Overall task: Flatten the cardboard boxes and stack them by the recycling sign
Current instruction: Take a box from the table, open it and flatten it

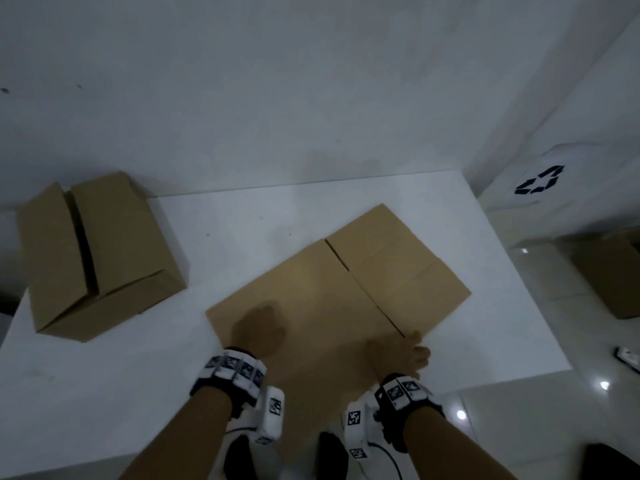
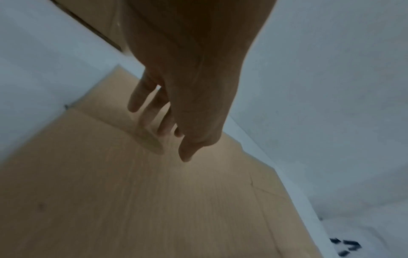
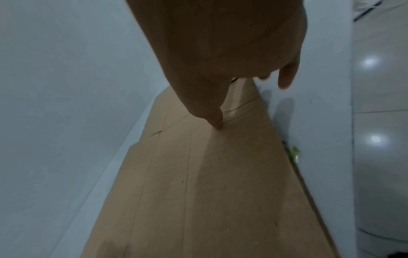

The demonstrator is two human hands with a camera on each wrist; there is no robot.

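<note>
A flattened brown cardboard box [image 1: 332,306] lies on the white table [image 1: 225,223], skewed toward the far right. My left hand [image 1: 259,327] rests on its near left part. In the left wrist view the left hand's fingers [image 2: 152,113] reach straight down to the cardboard [image 2: 132,200]. My right hand [image 1: 405,351] is at the box's near right edge. There the thumb [image 3: 217,122] touches the cardboard [image 3: 209,192], and one finger [image 3: 287,76] hangs past the edge above the table, holding nothing. A second box [image 1: 93,254] stands unflattened at the table's left. The black recycling sign [image 1: 538,181] is on the right wall.
Another cardboard box [image 1: 613,275] sits on the glossy tiled floor [image 1: 554,427] to the right, below the sign. A small dark-and-white object [image 1: 627,356] lies on the floor by the right frame edge. A white wall runs behind the table.
</note>
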